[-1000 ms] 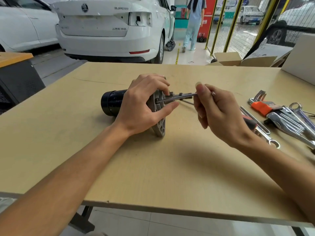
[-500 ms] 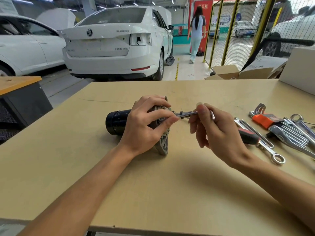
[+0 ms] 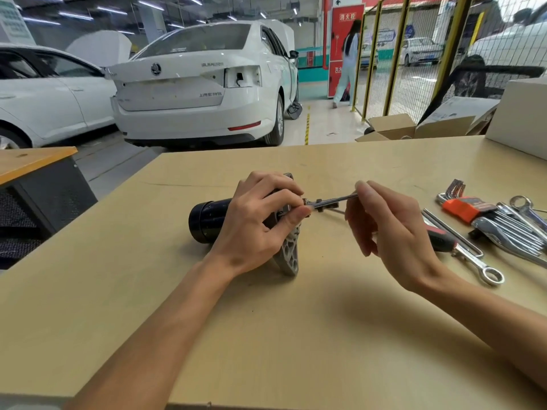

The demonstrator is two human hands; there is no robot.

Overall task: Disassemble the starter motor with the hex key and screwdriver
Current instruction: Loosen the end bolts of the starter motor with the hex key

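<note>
Your left hand grips the black cylindrical starter motor on its side; right of it, your right hand pinches the thin silver hex key.

White cars beyond the table; spanners, cardboard boxes at right.

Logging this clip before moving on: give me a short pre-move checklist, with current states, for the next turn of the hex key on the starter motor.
1. Black cylindrical starter motor steadied by the left hand: ok.
2. Right hand pinching the thin silver hex key: ok.
3. Key tip seated in the bolt: cannot tell, the left fingers hide it.
4. Grey cast flange resting on the tan wooden table: ok.
5. Red-and-black screwdriver lying close behind the right hand: ok.
</note>
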